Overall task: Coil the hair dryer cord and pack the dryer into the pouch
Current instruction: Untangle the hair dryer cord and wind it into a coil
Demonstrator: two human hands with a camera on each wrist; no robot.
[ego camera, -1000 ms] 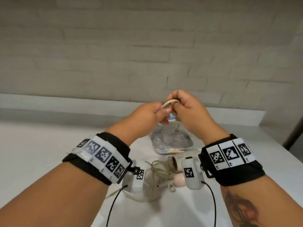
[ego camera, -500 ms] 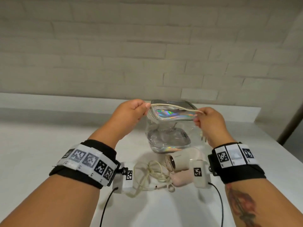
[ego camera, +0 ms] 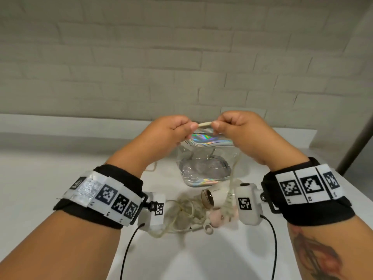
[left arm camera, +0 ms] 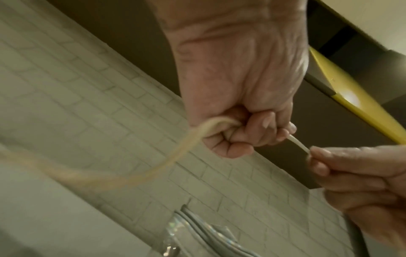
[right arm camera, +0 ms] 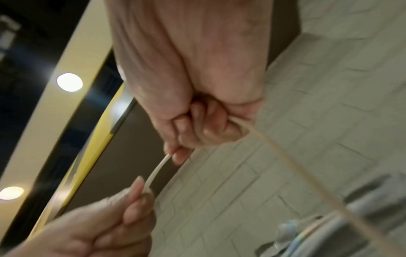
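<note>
Both hands are raised over the table and pinch a short stretch of the cream cord (ego camera: 204,124) between them. My left hand (ego camera: 175,130) grips it with curled fingers, and cord trails out of that fist (left arm camera: 175,156). My right hand (ego camera: 236,128) pinches the other side, the cord (right arm camera: 157,169) running down from it toward the plug (ego camera: 229,203). The white and pink hair dryer (ego camera: 217,196) lies on the table below, beside a loose tangle of cord (ego camera: 185,213). The clear pouch (ego camera: 203,170) with iridescent trim stands open behind the dryer.
The white table (ego camera: 40,178) meets a pale brick wall (ego camera: 141,57) at the back. A table edge and a dark post (ego camera: 355,138) show at the right. Wrist cameras with black cables hang under both forearms.
The hands were together a second ago, spread apart with the cord stretched between them, and have now come close again with only a short piece between them.
</note>
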